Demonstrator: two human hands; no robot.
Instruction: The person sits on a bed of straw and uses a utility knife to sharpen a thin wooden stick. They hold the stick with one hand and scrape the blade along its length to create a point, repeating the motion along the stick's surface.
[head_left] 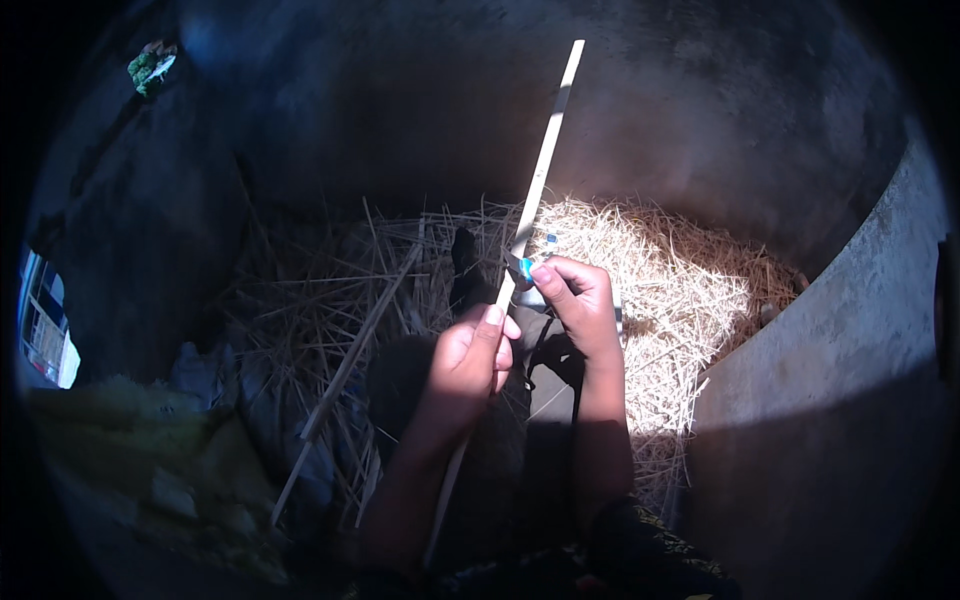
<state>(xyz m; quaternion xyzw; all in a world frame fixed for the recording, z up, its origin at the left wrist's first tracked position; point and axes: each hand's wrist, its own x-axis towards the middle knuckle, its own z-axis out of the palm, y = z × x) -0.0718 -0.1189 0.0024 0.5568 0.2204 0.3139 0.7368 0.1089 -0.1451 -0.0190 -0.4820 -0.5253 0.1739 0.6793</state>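
A long, pale, flat strip, which looks like split bamboo or wood, runs from below my left forearm up toward the far wall. My left hand is closed round it near its middle, the thumb lying along the top. Just beyond, my right hand pinches a small blade with a blue grip. The blade's dark edge rests against the strip, a little above my left thumb. My right fingers partly hide the grip.
Shavings and thin splints lie heaped on the floor, sunlit at right. Another long strip slants across the pile at left. A yellowish cloth or sack lies at the lower left. Dark walls stand behind, and a pale wall at right.
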